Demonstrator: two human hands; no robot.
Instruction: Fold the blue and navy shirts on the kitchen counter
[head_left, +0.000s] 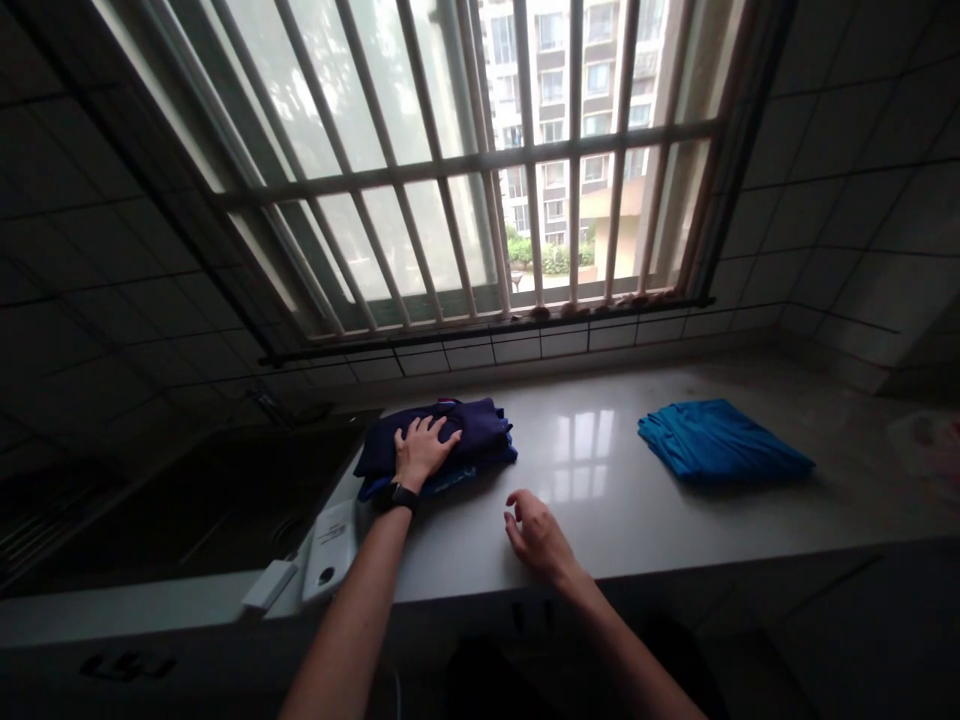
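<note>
Nearest the camera, the left forearm (349, 620) and the right forearm (622, 650) are seen reaching out over a pale stone counter (457, 545). The left hand (424, 452) is laid flat with the fingers spread on a folded dark blue pile of clothes (480, 430), pressed down on it with no grip taken. The right hand (538, 537) is held half open and loosely curled, with nothing in it; whether the counter is touched cannot be told. A folded bright blue pile of clothes (716, 440) lies well apart to the right. The dark pile sits near the sink (187, 500), so it could be slid over the edge if pushed sideways, and a white box (328, 550) could be knocked in by the left forearm. Counted: two hands, two piles, one watch (397, 497), one sink, one white box, one white bar (268, 585), one barred window (465, 160)
</note>
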